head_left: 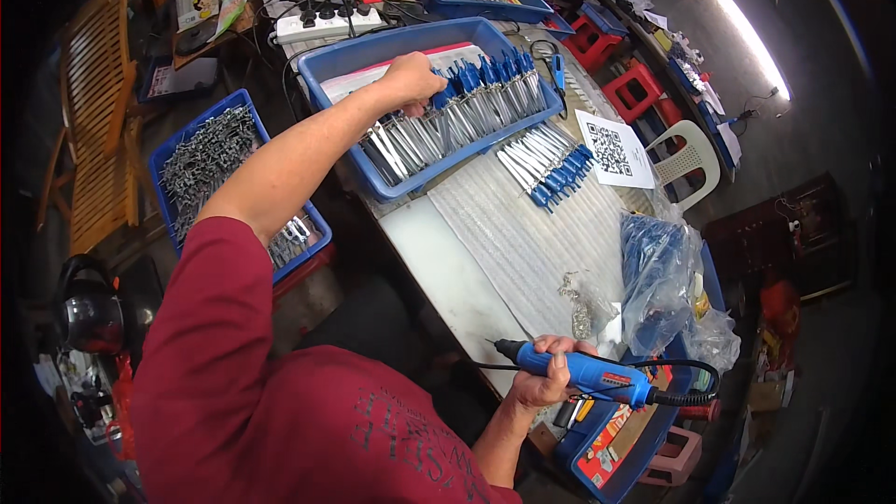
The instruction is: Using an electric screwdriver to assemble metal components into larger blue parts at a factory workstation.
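My right hand is wrapped round a blue electric screwdriver with a black nose and bit pointing left; its black cord leaves at the right end. My left hand reaches into a large blue tray, its fingers curled among a row of slim silver metal pieces, many with blue ends. What its fingertips pinch is hidden. Right of the tray, a row of similar silver pieces with blue ends lies on a white foam sheet on the table.
Another blue tray of dark metal parts stands at left. A bag of small metal parts lies near the screwdriver, beside clear plastic bags. A printed code sheet, a power strip and a blue bin surround the work area.
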Demonstrator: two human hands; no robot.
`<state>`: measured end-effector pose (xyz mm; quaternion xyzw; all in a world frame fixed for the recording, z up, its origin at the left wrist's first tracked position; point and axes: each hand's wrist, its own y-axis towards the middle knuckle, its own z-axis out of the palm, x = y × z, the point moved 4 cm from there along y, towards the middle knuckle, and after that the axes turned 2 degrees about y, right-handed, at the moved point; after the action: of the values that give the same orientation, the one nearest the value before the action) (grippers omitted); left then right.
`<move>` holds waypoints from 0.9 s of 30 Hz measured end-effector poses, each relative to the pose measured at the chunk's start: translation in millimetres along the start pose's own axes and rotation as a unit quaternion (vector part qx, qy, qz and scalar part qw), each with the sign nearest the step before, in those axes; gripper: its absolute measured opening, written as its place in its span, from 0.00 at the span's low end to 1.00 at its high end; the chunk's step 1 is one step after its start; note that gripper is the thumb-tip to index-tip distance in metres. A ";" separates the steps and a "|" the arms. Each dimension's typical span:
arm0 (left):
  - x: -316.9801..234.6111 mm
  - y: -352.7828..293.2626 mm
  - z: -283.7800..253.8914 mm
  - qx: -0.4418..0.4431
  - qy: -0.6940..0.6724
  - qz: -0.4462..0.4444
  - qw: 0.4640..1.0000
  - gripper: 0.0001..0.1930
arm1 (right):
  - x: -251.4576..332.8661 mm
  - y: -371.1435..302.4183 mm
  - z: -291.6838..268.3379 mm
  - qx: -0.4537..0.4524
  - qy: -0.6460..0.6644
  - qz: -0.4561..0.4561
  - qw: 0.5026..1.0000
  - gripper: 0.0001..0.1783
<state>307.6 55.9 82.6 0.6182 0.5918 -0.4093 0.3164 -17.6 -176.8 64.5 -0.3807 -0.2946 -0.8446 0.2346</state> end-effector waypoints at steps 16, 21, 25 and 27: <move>-0.6 6.0 -23.3 -0.035 0.300 0.058 0.952 0.16 | 1.2 -0.2 0.7 -0.005 -0.008 0.005 1.000 0.26; -8.6 -9.0 -25.3 -0.039 0.356 0.052 0.932 0.18 | -0.2 0.2 1.3 -0.008 -0.013 0.002 1.000 0.25; -11.9 -11.2 -26.6 -0.042 0.391 0.063 0.917 0.18 | 0.2 0.1 1.6 -0.002 -0.012 -0.001 1.000 0.25; -9.0 -7.7 -26.6 -0.029 0.390 0.065 0.918 0.17 | 0.9 -0.2 1.8 0.002 -0.012 -0.005 1.000 0.25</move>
<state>303.8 75.7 103.6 0.7563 0.6385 -0.0974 0.1043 -17.4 -175.6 66.1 -0.3887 -0.3003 -0.8407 0.2278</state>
